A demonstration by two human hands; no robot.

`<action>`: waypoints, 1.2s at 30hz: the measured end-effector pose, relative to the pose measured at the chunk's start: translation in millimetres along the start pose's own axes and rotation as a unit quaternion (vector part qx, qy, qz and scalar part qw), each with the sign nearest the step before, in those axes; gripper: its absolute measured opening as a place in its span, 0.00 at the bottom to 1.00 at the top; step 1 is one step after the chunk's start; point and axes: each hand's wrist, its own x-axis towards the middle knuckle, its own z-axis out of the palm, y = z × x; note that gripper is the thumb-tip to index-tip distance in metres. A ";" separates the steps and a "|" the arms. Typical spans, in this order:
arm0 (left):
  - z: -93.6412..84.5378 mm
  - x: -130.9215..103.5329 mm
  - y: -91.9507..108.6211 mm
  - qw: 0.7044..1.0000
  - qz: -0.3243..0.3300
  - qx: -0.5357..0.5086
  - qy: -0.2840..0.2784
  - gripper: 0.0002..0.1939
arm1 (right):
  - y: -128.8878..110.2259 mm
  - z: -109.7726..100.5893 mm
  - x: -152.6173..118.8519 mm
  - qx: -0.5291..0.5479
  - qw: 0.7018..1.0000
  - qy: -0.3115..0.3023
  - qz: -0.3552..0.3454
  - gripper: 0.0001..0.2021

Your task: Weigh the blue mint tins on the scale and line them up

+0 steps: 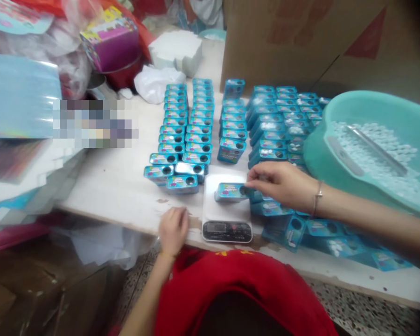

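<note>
A small blue box point(228, 190) stands on the white digital scale point(225, 213) near the table's front edge. The closed fingertips of my right hand point(280, 183) are at the box's right end, by its dark round hole; whatever they pinch is too small to make out. My left hand point(174, 229) rests at the table edge left of the scale, its fingers curled in with nothing visible in them. Rows of similar blue boxes point(198, 148) stand behind the scale and to its right, some with white pieces on top.
A turquoise basin point(317, 144) with white pieces and a metal scoop point(378, 149) stands at the right. Behind is a large cardboard box point(283, 42). White stacked cards point(177, 49), a plastic bag point(157, 83) and a purple box point(114, 44) lie at the back left.
</note>
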 end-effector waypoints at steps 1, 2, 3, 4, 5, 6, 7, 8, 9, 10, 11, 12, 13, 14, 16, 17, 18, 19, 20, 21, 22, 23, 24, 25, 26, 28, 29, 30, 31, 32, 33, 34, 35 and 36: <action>0.3 -0.2 -0.3 1.000 -0.001 0.000 -0.001 0.08 | -0.9 0.7 -0.3 -0.003 1.000 0.003 -0.006 0.06; 0.6 -0.4 -0.6 1.000 -0.002 0.000 -0.001 0.08 | -1.9 1.5 -0.3 -0.005 1.000 0.003 -0.010 0.06; 0.8 -0.5 -0.8 1.000 -0.003 -0.001 -0.002 0.08 | -2.8 2.3 0.1 -0.005 1.000 0.001 -0.009 0.06; 0.9 -0.5 -0.8 1.000 -0.004 -0.001 -0.003 0.08 | -3.6 3.2 0.8 -0.007 1.000 -0.002 -0.007 0.06; 0.8 -0.5 -0.7 1.000 -0.004 -0.001 -0.004 0.08 | -4.0 4.2 1.7 -0.011 1.000 -0.004 -0.005 0.06; 0.7 -0.4 -0.4 1.000 -0.004 0.000 -0.005 0.08 | -4.1 5.5 2.8 -0.018 1.000 -0.004 -0.005 0.06; 0.5 -0.3 0.0 1.000 -0.005 0.000 -0.006 0.08 | -3.8 7.0 3.8 -0.027 1.000 -0.002 -0.009 0.05; 0.2 -0.1 0.5 1.000 -0.005 0.001 -0.006 0.08 | -3.3 8.8 4.8 -0.035 0.999 0.003 -0.014 0.04; -0.1 0.1 0.9 1.000 -0.005 0.001 -0.006 0.08 | -2.5 10.8 5.7 -0.042 0.999 0.006 -0.022 0.04; -0.5 0.3 1.3 1.000 -0.005 0.001 -0.005 0.08 | -1.6 12.9 6.4 -0.048 0.998 0.009 -0.031 0.04; -0.8 0.4 1.5 1.000 -0.005 0.000 -0.003 0.08 | -0.6 15.0 7.0 -0.054 0.998 0.013 -0.039 0.04; -1.0 0.6 1.6 1.000 -0.004 -0.001 -0.002 0.08 | 0.3 16.9 7.4 -0.059 0.997 0.017 -0.045 0.04; -1.2 0.8 1.6 1.000 -0.003 -0.003 0.000 0.08 | 1.0 18.4 7.6 -0.063 0.996 0.022 -0.050 0.03; -1.3 0.9 1.4 1.000 -0.001 -0.006 0.000 0.08 | 1.6 19.5 7.7 -0.068 0.996 0.026 -0.054 0.03; -1.2 1.1 0.6 1.000 0.001 -0.010 0.002 0.08 | 2.3 20.1 7.3 -0.075 0.995 0.031 -0.059 0.02; -0.9 1.1 0.1 1.000 0.002 -0.010 0.003 0.08 | 2.4 19.8 6.9 -0.075 0.995 0.029 -0.061 0.02; -0.6 1.1 -0.4 1.000 0.002 -0.010 0.003 0.08 | 2.5 19.1 6.5 -0.075 0.995 0.027 -0.061 0.02; -0.3 1.0 -0.9 1.000 0.002 -0.010 0.004 0.08 | 2.5 18.2 6.0 -0.073 0.995 0.027 -0.061 0.02; 0.0 1.0 -1.3 1.000 0.002 -0.010 0.004 0.08 | 2.4 17.2 5.5 -0.072 0.995 0.027 -0.061 0.03; 0.3 0.9 -1.6 1.000 0.002 -0.010 0.003 0.08 | 2.2 16.0 5.1 -0.071 0.995 0.026 -0.061 0.03; 0.4 0.8 -1.7 1.000 0.003 -0.010 0.003 0.08 | 1.9 14.7 4.8 -0.069 0.995 0.026 -0.060 0.03; 0.4 0.7 -1.7 1.000 0.003 -0.011 0.003 0.08 | 1.3 13.4 4.5 -0.068 0.996 0.022 -0.059 0.03; 0.3 0.7 -1.5 1.000 0.004 -0.011 0.004 0.08 | 0.6 12.3 4.2 -0.066 0.996 0.018 -0.056 0.03; 0.1 0.8 -1.2 1.000 0.004 -0.011 0.004 0.08 | -0.2 11.3 3.9 -0.062 0.997 0.015 -0.052 0.03; -0.2 1.0 -0.8 1.000 0.004 -0.011 0.004 0.08 | -1.0 10.7 3.8 -0.058 0.997 0.014 -0.047 0.03; -0.8 1.4 0.0 1.000 0.003 -0.011 0.004 0.08 | -2.1 10.7 3.6 -0.049 0.998 0.015 -0.043 0.04; -1.1 1.7 0.5 1.000 0.002 -0.010 0.003 0.08 | -2.3 11.4 3.7 -0.046 0.998 0.015 -0.045 0.05; -1.4 1.9 0.9 1.000 0.001 -0.009 0.003 0.08 | -2.3 12.3 3.9 -0.045 0.998 0.015 -0.048 0.06; -1.6 2.1 1.2 1.000 0.002 -0.009 0.003 0.08 | -2.1 13.3 4.1 -0.044 0.997 0.017 -0.053 0.06; -1.7 2.2 1.5 1.000 0.003 -0.009 0.002 0.08 | -1.8 14.3 4.4 -0.045 0.997 0.023 -0.058 0.06; -1.8 2.3 1.7 1.000 0.003 -0.009 0.001 0.08 | -1.3 15.1 4.6 -0.045 0.997 0.028 -0.063 0.06; -1.7 2.4 1.9 1.000 0.002 -0.009 0.001 0.08 | -0.9 15.6 4.7 -0.044 0.996 0.033 -0.066 0.06; -1.6 2.4 2.1 1.000 0.001 -0.009 0.000 0.08 | -0.4 15.6 4.6 -0.042 0.996 0.037 -0.068 0.06; -1.5 2.3 2.1 1.000 0.001 -0.009 0.000 0.08 | 0.0 15.2 4.4 -0.038 0.996 0.038 -0.068 0.05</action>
